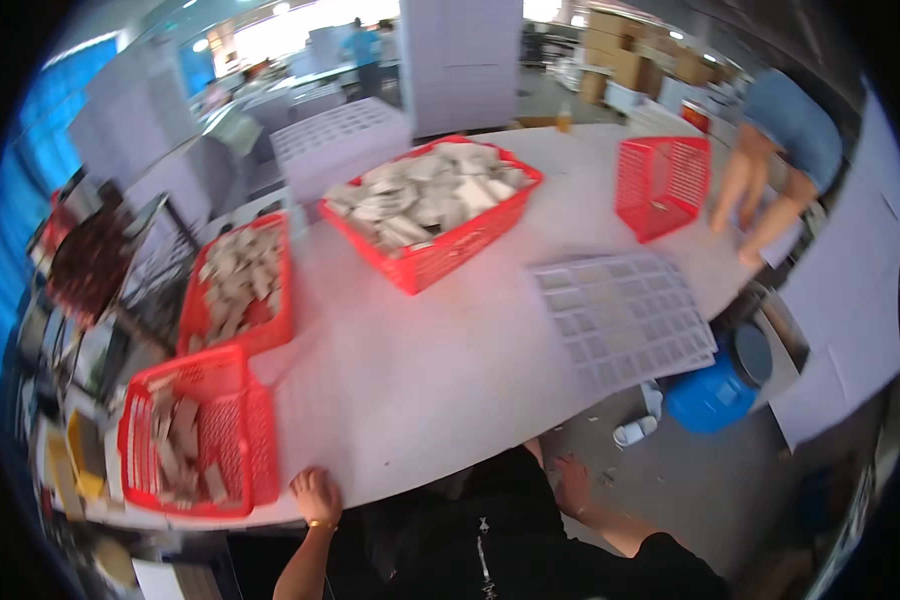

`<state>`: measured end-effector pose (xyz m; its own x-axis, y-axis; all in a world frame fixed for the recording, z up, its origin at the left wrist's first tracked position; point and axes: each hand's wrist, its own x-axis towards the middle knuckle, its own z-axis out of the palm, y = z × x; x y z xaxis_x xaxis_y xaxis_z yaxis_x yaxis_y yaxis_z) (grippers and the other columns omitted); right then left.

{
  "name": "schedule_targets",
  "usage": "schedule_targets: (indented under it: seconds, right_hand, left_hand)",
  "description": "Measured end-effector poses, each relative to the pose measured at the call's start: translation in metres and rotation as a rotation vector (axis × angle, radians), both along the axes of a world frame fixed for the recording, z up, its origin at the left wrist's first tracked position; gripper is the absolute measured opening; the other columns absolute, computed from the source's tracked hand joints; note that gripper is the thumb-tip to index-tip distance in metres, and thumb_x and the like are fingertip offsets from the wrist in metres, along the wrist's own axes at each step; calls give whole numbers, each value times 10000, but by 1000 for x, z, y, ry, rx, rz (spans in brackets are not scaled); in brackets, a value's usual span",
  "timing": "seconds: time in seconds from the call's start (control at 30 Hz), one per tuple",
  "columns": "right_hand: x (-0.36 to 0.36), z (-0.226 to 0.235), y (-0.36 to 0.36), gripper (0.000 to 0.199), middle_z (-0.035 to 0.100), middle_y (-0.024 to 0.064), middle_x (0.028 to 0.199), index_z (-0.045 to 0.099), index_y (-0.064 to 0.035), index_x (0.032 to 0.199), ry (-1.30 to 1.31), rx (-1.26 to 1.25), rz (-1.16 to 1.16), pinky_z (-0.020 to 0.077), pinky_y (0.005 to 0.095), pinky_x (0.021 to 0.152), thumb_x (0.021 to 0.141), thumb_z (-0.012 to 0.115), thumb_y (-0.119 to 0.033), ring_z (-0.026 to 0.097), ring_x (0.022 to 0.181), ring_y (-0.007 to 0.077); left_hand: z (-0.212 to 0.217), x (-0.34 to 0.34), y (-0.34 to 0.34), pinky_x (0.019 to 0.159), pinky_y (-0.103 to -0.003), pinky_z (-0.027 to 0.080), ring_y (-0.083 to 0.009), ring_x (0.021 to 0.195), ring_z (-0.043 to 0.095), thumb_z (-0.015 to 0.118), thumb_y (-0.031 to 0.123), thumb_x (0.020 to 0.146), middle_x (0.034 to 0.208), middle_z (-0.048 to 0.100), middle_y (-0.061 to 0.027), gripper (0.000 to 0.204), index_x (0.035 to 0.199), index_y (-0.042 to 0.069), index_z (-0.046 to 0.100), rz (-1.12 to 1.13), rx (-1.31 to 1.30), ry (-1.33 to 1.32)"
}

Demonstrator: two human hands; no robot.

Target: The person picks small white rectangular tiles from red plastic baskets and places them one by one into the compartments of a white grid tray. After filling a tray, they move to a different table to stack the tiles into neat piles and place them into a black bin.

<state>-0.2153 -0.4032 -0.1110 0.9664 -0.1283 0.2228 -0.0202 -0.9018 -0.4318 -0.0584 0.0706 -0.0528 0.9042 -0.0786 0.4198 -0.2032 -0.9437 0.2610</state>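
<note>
My left hand (317,497) lies on the near edge of the white table (400,400), fingers down on its surface, holding nothing. Just left of it is a tilted red plastic basket (262,440) with some beige-grey flat pieces (177,445) inside. My right hand (573,485) hangs beside my body, off the table and above the floor, with its fingers apart and nothing in them. A red basket (420,268) heaped with similar pale pieces stands at the far middle. Another red basket (288,290), partly filled, is on the left.
White divided sheets (625,315) overhang the table's right edge. Behind them stands a red basket (662,190) near a person in blue (792,125) bending over. A blue drum (715,385) and white slippers (637,430) are on the floor. A white block with holes (342,145) stands at the back.
</note>
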Motion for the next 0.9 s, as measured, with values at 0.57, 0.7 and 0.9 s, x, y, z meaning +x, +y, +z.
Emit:
schedule_targets:
  seconds: [0.57,0.7,0.9]
  right_hand:
    - [-191,-79,16,808,507,208,1184,385,-27,1265,1222,681,-264,417,411,948,649,765,-385,471,1150,323]
    - [-196,-67,15,767,517,211,1161,410,-31,1242,1236,713,-317,419,412,941,658,756,-387,480,1134,325]
    - [-190,-40,14,706,531,216,1126,447,-38,1208,1284,732,-354,423,412,930,671,741,-390,495,1110,328]
  left_hand:
    - [-31,3,19,880,-486,363,-306,1084,459,584,245,794,1132,521,-74,293,1059,124,565,38,335,-60]
    - [-18,10,-3,912,-486,337,-327,1089,442,579,224,756,1126,498,-109,312,1039,100,538,33,288,-33]
    - [4,9,-8,959,-485,298,-359,1096,416,571,192,700,1118,465,-161,343,1010,65,497,34,144,199]
